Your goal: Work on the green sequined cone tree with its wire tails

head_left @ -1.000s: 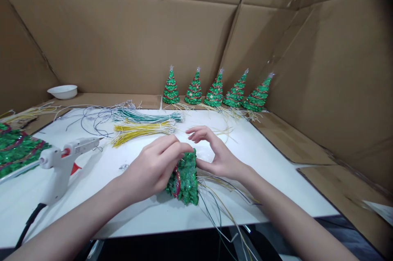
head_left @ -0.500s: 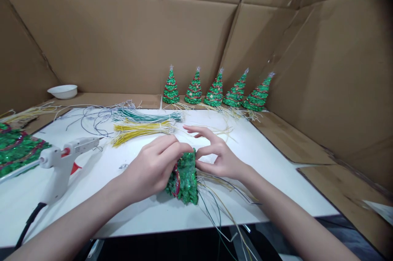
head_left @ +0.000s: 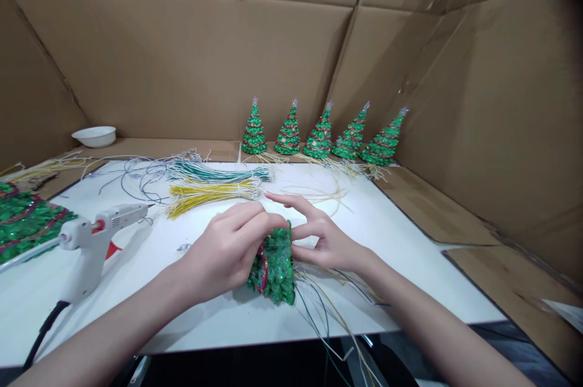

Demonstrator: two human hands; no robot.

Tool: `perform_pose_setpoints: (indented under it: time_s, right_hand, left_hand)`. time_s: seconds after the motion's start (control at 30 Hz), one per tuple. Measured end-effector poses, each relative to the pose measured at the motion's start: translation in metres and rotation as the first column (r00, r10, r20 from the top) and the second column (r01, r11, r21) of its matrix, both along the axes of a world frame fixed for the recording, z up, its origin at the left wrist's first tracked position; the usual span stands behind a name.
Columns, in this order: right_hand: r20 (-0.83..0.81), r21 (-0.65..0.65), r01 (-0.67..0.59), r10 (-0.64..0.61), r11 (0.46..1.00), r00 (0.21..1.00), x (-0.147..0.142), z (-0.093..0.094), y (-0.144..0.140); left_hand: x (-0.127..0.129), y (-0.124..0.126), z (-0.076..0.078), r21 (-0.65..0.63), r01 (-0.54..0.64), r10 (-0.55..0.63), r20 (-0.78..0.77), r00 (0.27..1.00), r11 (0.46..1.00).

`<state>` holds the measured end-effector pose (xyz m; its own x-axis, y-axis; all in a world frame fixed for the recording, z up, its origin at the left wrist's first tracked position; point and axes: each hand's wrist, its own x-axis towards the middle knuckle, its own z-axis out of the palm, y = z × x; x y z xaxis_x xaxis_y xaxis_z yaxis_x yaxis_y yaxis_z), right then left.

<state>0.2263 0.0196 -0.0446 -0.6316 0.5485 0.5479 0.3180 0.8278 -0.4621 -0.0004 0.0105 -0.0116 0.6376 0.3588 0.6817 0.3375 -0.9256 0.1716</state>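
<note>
both forearms are bare right up to the bottom edge of the view, no sleeves showing. the left hand [head_left: 225,253] and the right hand [head_left: 325,241] carry no gloves, rings, watch or bands; slim fingers with short, plain nails.

No text, label, brand, number or sign can be read anywhere in the head view. The glue gun [head_left: 91,247] at nine o'clock bears a red mark, but no letters show on it. The cardboard walls [head_left: 182,65] and the white surface [head_left: 401,241] carry no print.
</note>
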Motion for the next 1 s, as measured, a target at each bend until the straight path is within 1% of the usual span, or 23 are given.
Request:
perform_pose_setpoints:
  time_s: [0.2, 0.4, 0.73, 1.0]
  right_hand:
    - [0.009, 0.004, -0.003, 0.003, 1.000, 1.000, 0.0004, -0.0007, 0.0001]
    - [-0.002, -0.008, -0.008, 0.008, 1.000, 1.000, -0.0014, 0.0012, -0.0017]
    - [-0.061, -0.081, -0.043, 0.038, 0.996, 0.997, -0.0051, -0.0013, -0.0046]
    - [-0.049, -0.111, -0.039, 0.034, 0.993, 0.998, -0.0024, 0.0031, -0.0065]
  left_hand:
    - [-0.0010, -0.0016, 0.0016, 0.006, 0.015, -0.015, 0.047, 0.999, 1.000]
    - [0.0028, -0.0008, -0.0031, -0.007, 0.004, -0.004, 0.019, 1.000, 1.000]
    - [0.0058, -0.0008, -0.0034, -0.015, 0.018, -0.017, 0.047, 0.999, 1.000]
    - [0.0051, -0.0017, -0.0009, -0.022, 0.029, -0.028, 0.037, 0.999, 0.999]
